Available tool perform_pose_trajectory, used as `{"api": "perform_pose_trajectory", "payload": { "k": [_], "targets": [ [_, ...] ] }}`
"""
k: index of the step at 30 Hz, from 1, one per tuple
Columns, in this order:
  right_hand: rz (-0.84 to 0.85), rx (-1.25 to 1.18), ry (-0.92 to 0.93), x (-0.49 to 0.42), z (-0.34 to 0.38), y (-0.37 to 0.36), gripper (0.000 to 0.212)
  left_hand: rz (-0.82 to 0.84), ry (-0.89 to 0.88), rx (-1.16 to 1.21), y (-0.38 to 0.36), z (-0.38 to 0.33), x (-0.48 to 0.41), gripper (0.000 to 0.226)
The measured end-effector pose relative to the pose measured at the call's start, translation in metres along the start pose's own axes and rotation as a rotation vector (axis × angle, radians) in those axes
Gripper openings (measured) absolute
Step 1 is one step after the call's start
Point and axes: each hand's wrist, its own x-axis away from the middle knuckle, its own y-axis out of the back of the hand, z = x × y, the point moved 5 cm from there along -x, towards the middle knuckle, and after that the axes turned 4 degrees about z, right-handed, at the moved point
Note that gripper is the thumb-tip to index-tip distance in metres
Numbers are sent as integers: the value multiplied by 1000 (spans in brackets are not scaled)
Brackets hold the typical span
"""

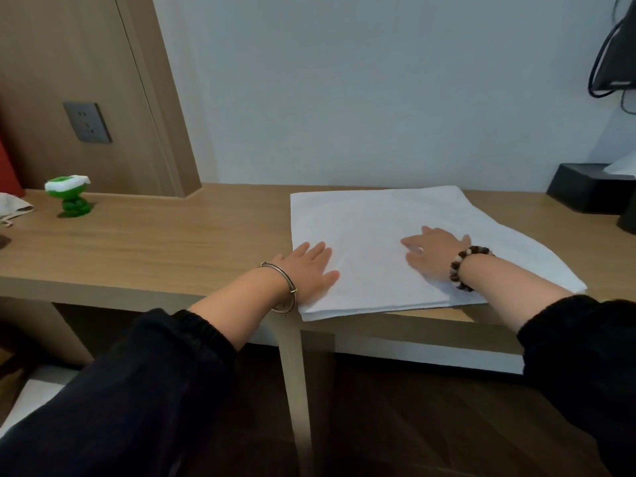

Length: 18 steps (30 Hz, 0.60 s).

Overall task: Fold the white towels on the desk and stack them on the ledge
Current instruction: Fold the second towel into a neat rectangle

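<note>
Our left hand and right hand lie open, flat on the white rectangular cloth towel; we should smooth outward from between them.

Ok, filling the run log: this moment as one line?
left hand: flat on white towel, left edge | right hand: flat on white towel, middle | white towel: on desk, layered

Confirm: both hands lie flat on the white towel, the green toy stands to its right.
Wrong side: the head view shows the green toy left of the white towel. The left hand and right hand do lie flat on it.
</note>
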Motion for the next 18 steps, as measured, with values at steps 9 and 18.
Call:
{"api": "perform_pose_trajectory", "payload": {
  "k": [9, 18],
  "targets": [
    [-4, -67, -186, 21, 47, -25, 64, -59, 314, -359, 38, 36, -10, 48],
    [-147, -113, 90, 19, 57, 17, 28, -62, 248, 124, -2, 15, -11, 63]
  ]
}}
